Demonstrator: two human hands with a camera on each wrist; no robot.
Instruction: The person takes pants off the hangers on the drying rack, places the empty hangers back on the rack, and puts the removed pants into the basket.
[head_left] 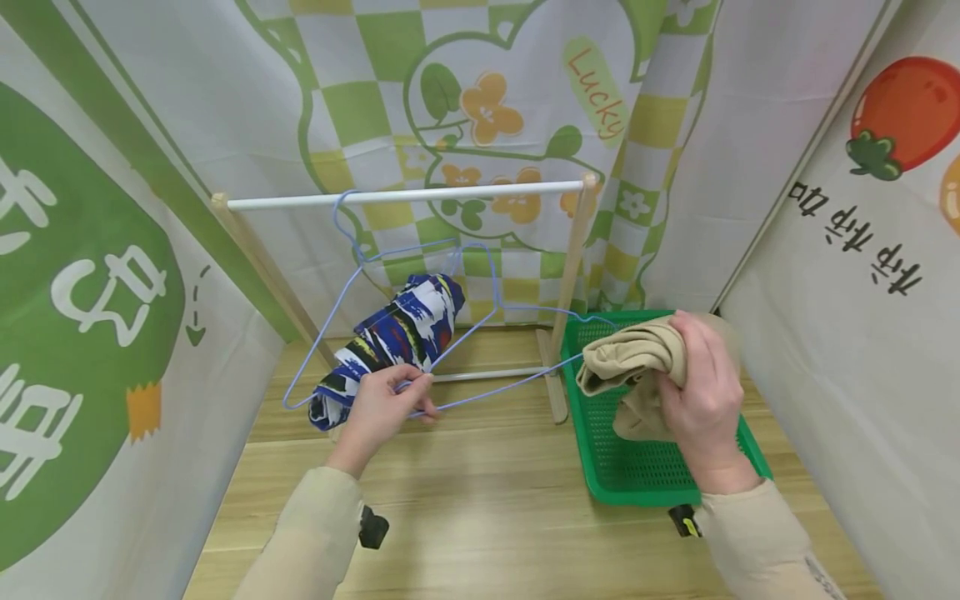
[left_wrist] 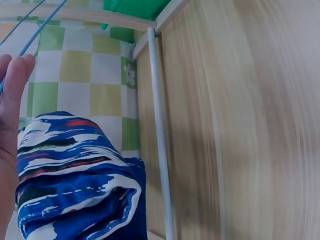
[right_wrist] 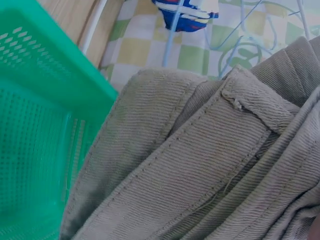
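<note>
My left hand pinches the left corner of a blue wire hanger between thumb and fingers. The hanger's right end reaches the folded beige trousers, where cloth hides it. My right hand grips these trousers over the green basket. Close up in the right wrist view, the trousers show stitched bands and a narrow cloth strip. Beside my left hand, a blue, white and black patterned garment is draped on another blue hanger, hooked on the white rail.
The rack has wooden posts and a low white bar, standing on a wood-grain surface. Behind it hangs a printed checked curtain. Printed cloth walls stand at both sides.
</note>
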